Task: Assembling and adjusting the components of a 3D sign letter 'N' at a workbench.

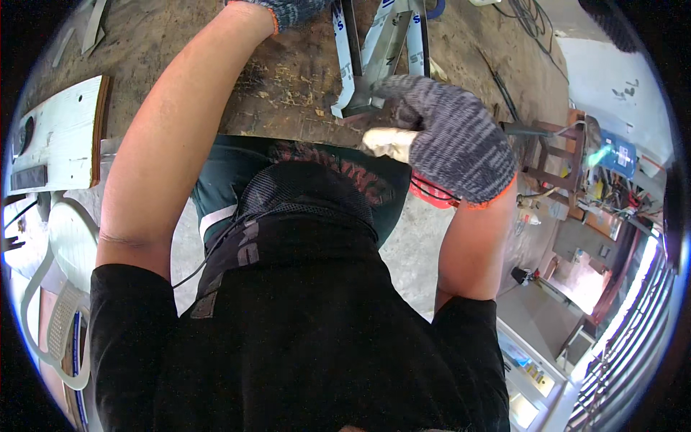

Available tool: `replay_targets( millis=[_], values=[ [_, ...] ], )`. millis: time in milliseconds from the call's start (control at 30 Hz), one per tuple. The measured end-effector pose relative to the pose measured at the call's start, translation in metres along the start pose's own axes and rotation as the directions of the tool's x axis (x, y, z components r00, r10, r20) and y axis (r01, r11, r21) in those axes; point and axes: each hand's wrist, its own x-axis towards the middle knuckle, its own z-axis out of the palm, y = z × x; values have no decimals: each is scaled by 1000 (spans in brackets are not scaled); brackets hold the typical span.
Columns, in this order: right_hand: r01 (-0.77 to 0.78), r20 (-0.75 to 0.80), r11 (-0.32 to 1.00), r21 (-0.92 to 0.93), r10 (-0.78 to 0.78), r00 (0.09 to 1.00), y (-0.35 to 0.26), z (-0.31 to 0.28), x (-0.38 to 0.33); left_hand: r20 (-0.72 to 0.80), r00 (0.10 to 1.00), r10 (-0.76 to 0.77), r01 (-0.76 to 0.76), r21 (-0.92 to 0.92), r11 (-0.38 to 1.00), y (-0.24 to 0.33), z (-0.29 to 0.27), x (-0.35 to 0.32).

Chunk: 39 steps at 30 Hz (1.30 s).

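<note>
A shiny metal frame (389,54) of angled strips, partly covered in pale printed film, lies on the worn wooden worktop (277,93) at the top middle. My right hand (461,140), in a grey knitted glove with an orange cuff, is at the frame's near end. Its fingers are curled in and their tips are blurred by motion. From below them sticks out a cream-coloured, soft-looking piece (389,143); I cannot tell its kind. My left hand (302,11), gloved alike, is beside the frame's left strip, cut off by the top edge, its fingers hidden.
Thin metal offcuts (94,27) lie at the far left, above a white-painted board (61,133). A dark rod (498,83) and coiled cable (533,21) are on the right. A pale plastic chair (68,230) stands at left, a red object (430,191) below my right hand.
</note>
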Motion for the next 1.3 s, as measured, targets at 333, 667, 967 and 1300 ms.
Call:
replay_targets(
  millis=[333, 667, 967, 1300],
  values=[
    [-74, -770, 996, 59, 93, 632, 49, 51, -42, 138, 986, -91, 111, -149, 983, 0, 4, 7],
    [-344, -703, 914, -216, 99, 704, 107, 69, -29, 153, 987, -55, 97, -281, 955, -20, 5, 7],
    [-379, -848, 908, -178, 53, 527, 113, 73, -24, 280, 954, -108, 144, -114, 983, -12, 8, 22],
    [-450, -824, 870, -200, 99, 557, 115, 74, -19, 327, 925, -194, -8, 529, 849, 47, 18, 23]
  ],
)
